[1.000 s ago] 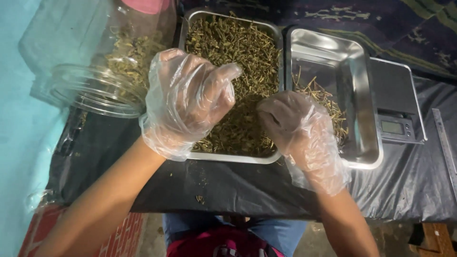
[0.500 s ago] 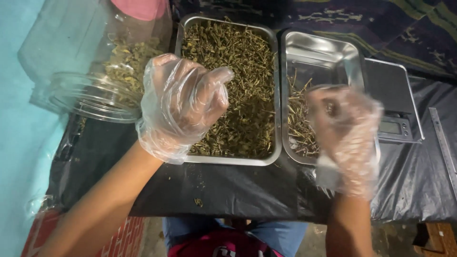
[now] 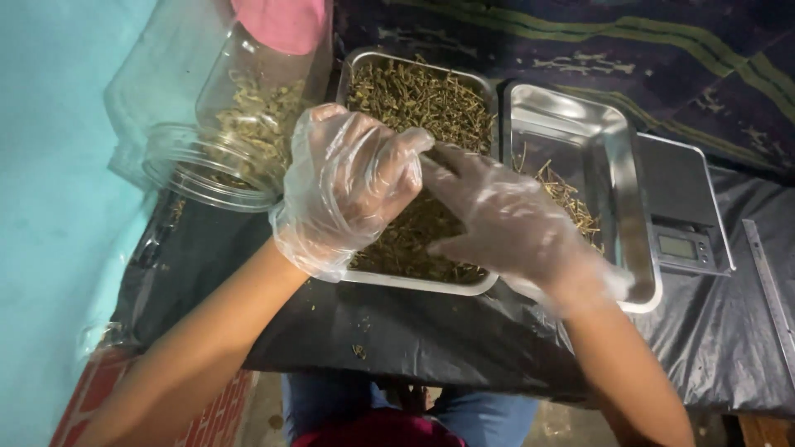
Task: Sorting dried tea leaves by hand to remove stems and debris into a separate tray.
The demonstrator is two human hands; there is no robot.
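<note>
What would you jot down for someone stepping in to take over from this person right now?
Left hand: gloved, fingers curled over the full tray of dried green-brown herb stems; whether it pinches any cannot be told.
Right hand: gloved, fingers spread, over the same tray next to the left hand, nothing visibly held.
Second tray, to the right, sits on a small scale and holds only a small scatter of stems.
Clear jar, tilted on its side at the left, holds some herb.
Judging by this, most of the herb is in the full tray, little in the second.
</note>
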